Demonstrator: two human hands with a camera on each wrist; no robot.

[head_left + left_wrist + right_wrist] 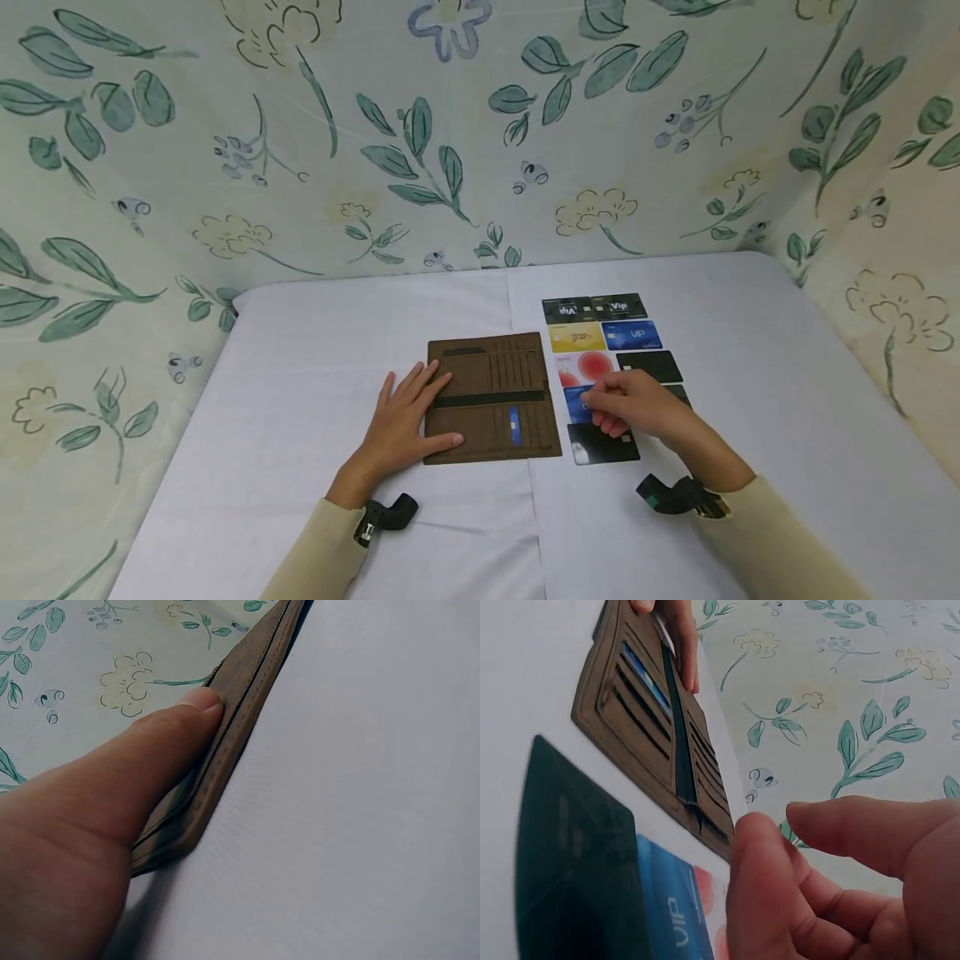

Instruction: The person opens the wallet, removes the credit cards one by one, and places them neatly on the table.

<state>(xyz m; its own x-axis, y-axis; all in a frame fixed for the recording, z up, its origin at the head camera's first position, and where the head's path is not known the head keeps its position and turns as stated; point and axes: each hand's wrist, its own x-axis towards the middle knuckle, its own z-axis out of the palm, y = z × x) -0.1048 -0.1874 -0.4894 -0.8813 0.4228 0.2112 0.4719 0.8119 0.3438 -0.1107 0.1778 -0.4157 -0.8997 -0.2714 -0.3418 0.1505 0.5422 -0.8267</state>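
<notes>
A brown bifold wallet (480, 364) lies spread out, with a blue card (514, 425) showing in one of its lower slots. My left hand (401, 421) rests on the wallet's left side with fingers spread, its thumb along the lower edge. To the right of the wallet, my right hand (633, 404) hovers over a blue card (576, 407), partly covering it. Its fingers are loosely bent, and the right wrist view shows the thumb and index finger apart with nothing between them. Just below that hand is a black card (600, 447).
Above the right hand lie more cards: two black VIP cards (567, 311), a yellow card (577, 337), a blue VIP card (632, 335), a card with red circles (596, 366) and dark ones (656, 365). Floral cloth (450, 208) hangs behind the white table (337, 333).
</notes>
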